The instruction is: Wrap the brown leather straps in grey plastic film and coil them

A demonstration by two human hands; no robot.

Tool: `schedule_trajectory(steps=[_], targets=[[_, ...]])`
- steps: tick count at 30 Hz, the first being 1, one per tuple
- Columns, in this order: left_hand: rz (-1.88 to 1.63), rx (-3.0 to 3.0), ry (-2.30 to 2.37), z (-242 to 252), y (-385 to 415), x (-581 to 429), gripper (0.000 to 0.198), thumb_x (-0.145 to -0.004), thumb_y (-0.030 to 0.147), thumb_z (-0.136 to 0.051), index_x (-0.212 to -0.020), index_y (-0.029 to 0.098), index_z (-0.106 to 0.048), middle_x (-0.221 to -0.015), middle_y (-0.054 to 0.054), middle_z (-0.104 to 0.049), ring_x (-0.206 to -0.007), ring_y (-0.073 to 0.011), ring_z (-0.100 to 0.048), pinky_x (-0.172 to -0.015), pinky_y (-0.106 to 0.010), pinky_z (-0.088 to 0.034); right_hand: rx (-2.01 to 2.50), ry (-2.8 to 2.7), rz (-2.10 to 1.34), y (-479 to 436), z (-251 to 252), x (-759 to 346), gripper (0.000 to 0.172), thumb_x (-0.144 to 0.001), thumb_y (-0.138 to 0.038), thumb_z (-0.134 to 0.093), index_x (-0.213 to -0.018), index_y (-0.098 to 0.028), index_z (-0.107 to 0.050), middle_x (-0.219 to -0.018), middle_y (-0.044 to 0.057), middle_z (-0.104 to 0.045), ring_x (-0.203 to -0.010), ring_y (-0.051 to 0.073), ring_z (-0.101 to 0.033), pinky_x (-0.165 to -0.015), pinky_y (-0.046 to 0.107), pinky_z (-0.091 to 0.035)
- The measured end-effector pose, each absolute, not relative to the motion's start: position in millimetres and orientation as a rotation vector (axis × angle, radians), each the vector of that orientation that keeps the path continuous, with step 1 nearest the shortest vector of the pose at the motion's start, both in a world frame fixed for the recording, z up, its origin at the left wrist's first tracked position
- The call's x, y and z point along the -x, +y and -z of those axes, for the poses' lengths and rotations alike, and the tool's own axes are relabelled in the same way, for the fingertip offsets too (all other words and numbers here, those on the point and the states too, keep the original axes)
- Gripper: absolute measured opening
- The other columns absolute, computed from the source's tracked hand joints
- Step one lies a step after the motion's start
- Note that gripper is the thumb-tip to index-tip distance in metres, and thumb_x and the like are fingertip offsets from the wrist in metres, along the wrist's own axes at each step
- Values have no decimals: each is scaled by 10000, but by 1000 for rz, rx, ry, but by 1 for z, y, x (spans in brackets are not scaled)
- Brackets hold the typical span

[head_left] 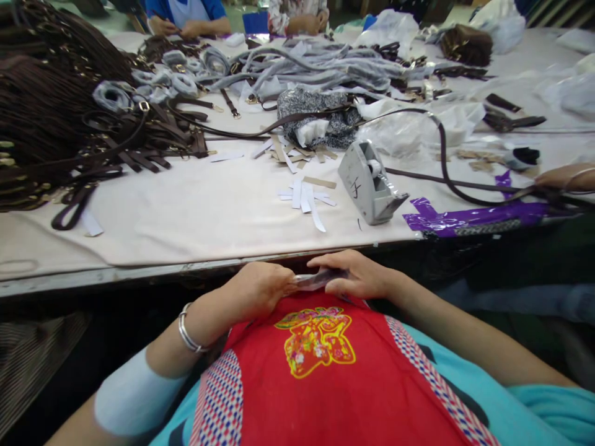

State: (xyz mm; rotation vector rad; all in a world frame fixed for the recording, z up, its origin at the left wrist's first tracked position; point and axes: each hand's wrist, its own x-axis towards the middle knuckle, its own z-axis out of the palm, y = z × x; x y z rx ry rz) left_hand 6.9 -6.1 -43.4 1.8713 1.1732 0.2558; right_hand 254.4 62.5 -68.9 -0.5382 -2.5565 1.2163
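Close to the table's front edge, low over the red apron [320, 384], my two hands hold a short dark strip in clear, shiny wrapping [312, 282]. My left hand [264, 286] is closed on its left end, with the fingertips pinched together. Around the right end curl the thumb and fingers of my right hand [360, 275]; part of the strip is hidden there. Beyond my hands a grey tape dispenser [365, 183] stands on the table. Left of it lie loose white paper strips [304, 195].
Dark brown straps [51, 111] are heaped at the left. Grey wrapped straps [297, 68] spread across the back. Purple tape [478, 217] covers something along the right edge. Another person's hand [567, 178] is at the far right; two people [186, 18] sit opposite.
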Motion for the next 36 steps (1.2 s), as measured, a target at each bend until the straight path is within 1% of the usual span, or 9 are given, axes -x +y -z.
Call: schedule_trajectory(steps=[2,5,8,11,15,22,31,34,36], targets=[[-192,-2191,1315,44,-1,-5,165,-859,242,-560,-718,182,-621,-665,-46,-614,-603,-174,-538,-561,-263,-365,589,-2639,-1195,62,69,-251,248,-942,-314,-546,-1098,-200,-700,-913,29,-736,-786,165,-674,-702,238,-501],[-225,-2171,1382,41,0,-4,135,-862,258,-570,-800,181,-662,-733,-69,-657,-660,-198,-590,-603,-280,-426,711,-2730,-714,59,77,-249,242,-946,-234,-491,-931,-183,-727,-776,48,-708,-705,171,-638,-655,261,-463],[-306,-1561,1140,39,-4,-3,368,-899,503,-531,-943,170,-682,-850,-88,-707,-710,-206,-644,-613,-282,-495,766,-2628,-245,57,84,-253,245,-948,-208,-486,-1021,-162,-715,-875,98,-732,-746,198,-643,-698,313,-459],[-355,-900,902,47,-8,-5,618,-883,686,-433,-976,126,-677,-868,-125,-719,-677,-200,-680,-582,-287,-545,679,-2502,-69,56,86,-257,245,-949,-168,-495,-1100,-167,-689,-976,101,-746,-783,197,-657,-715,327,-458],[-404,-570,784,64,-15,-16,454,-833,554,-654,-924,110,-684,-652,-46,-668,-518,-118,-621,-482,-188,-481,587,-2382,14,57,86,-257,225,-919,-121,-551,-1106,-158,-671,-976,95,-749,-785,191,-671,-705,325,-469],[-566,-480,672,72,-19,-34,304,-827,402,-728,-885,106,-696,-650,-61,-699,-538,-120,-649,-528,-184,-500,650,-2284,-185,58,96,-252,234,-923,-101,-540,-1122,-141,-655,-989,114,-744,-867,207,-685,-772,337,-523],[-1146,-306,650,54,0,-40,209,-782,226,-787,-967,172,-705,-802,-17,-761,-711,-147,-720,-578,-203,-582,815,-2171,-914,39,110,-233,212,-981,-213,-495,-1077,-179,-682,-908,50,-710,-781,143,-646,-738,248,-495],[-1337,-288,710,54,11,-38,180,-809,177,-752,-982,197,-709,-902,-22,-778,-874,-176,-735,-704,-260,-616,890,-2176,-1086,35,114,-235,189,-959,-252,-534,-885,-170,-688,-756,10,-661,-656,119,-583,-636,222,-445],[-1489,-363,742,56,20,-34,164,-819,182,-740,-980,195,-715,-946,-37,-780,-955,-189,-727,-825,-313,-605,931,-2169,-1230,34,115,-239,273,-959,-288,-530,-744,-161,-639,-663,-7,-609,-595,106,-537,-585,213,-413]])
